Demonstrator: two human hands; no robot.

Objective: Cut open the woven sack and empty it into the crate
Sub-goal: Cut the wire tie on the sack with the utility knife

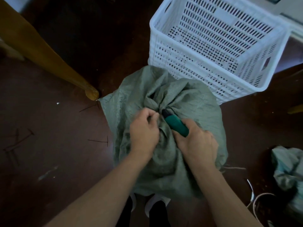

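Observation:
A grey-green woven sack [188, 99] stands on the dark floor in front of me, its mouth gathered into a tied neck at the top. My left hand [144, 130] pinches the bunched fabric at that neck. My right hand [196, 143] grips a green-handled utility knife [176, 124], whose dark tip points into the gathered neck beside my left fingers. The blade itself is hidden in the folds. A white perforated plastic crate [218, 46] stands just behind the sack, touching it, and looks empty.
A yellow wooden leg [49, 53] slants down to the floor left of the sack. A crumpled second sack [288, 167] and loose white cord [252, 199] lie at lower right. My shoes [155, 203] show under the sack. Thin dark sticks [98, 141] lie on the floor at left.

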